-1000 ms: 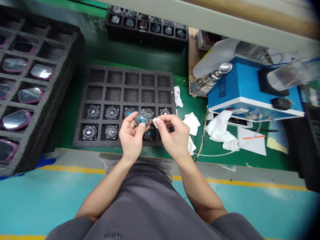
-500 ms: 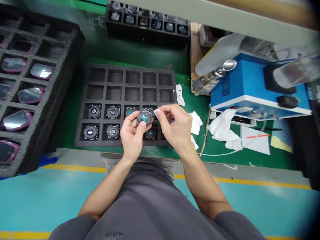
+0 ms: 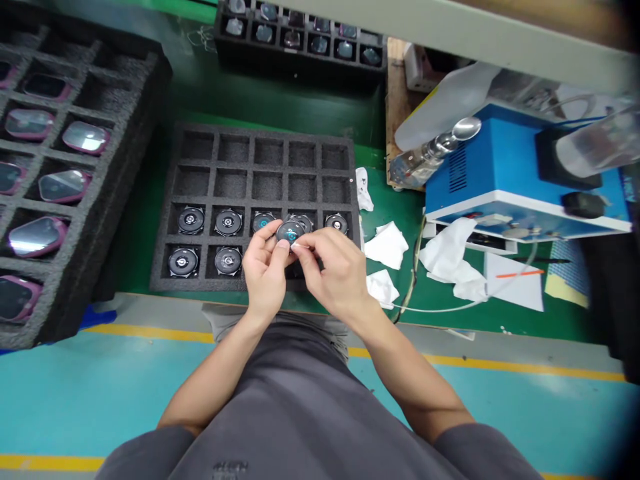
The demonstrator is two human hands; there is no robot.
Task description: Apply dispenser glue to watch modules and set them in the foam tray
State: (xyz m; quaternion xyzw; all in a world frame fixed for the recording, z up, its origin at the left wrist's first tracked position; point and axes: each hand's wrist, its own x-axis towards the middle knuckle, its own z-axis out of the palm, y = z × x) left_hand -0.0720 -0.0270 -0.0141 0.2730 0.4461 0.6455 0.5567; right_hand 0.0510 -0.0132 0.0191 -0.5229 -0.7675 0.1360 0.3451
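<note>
Between thumb and fingers, my left hand (image 3: 265, 270) holds a round black watch (image 3: 289, 231) face up above the near part of a grey foam tray (image 3: 170, 193). My right hand (image 3: 337, 270) pinches a small white cloth (image 3: 296, 247) at the watch's lower right edge. Most of the cloth is hidden by the fingers. Similar round watches, such as one at the near left (image 3: 183, 262), lie in the tray's two near rows. The two far rows of compartments hold nothing. My hands cover part of the near rows.
A foam tray (image 3: 120, 140) of pink-edged watches stands at left, another tray (image 3: 300, 57) at the back. White cloths (image 3: 387, 245), a metal-topped bottle (image 3: 417, 163), a blue machine (image 3: 465, 163) and a white tube (image 3: 440, 309) are at right. A beam (image 3: 450, 33) crosses overhead.
My right hand has moved left and slightly down, bringing the cloth to the watch's edge. A watch in the tray's right column now shows. The view has shifted slightly.
</note>
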